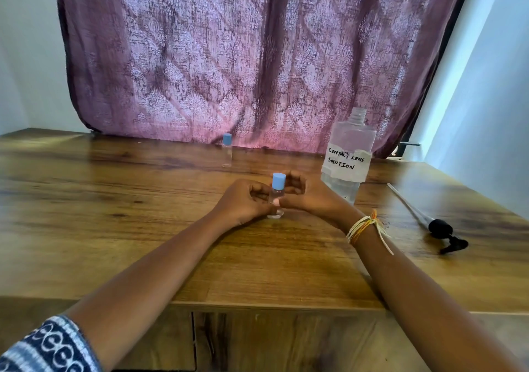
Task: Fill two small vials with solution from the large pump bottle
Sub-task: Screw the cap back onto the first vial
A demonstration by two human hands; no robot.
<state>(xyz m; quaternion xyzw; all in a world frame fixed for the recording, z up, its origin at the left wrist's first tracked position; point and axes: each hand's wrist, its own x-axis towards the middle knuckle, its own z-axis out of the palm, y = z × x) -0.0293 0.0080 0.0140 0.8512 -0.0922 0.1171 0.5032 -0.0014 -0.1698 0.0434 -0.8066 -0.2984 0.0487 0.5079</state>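
Both hands hold one small vial (277, 197) that stands on the wooden table (114, 228). It has a blue cap (278, 180). The left hand (243, 202) curls its fingers round the vial from one side, and the right hand (306, 197) curls round it from the other. The second vial (226, 151) (also with a blue cap) stands by itself farther back, near the purple curtain (257, 56). The big bottle (347, 157), marked "contact lens solution", stands open just right of the hands. Its black pump (440, 230) lies flat on the table, well to the right.
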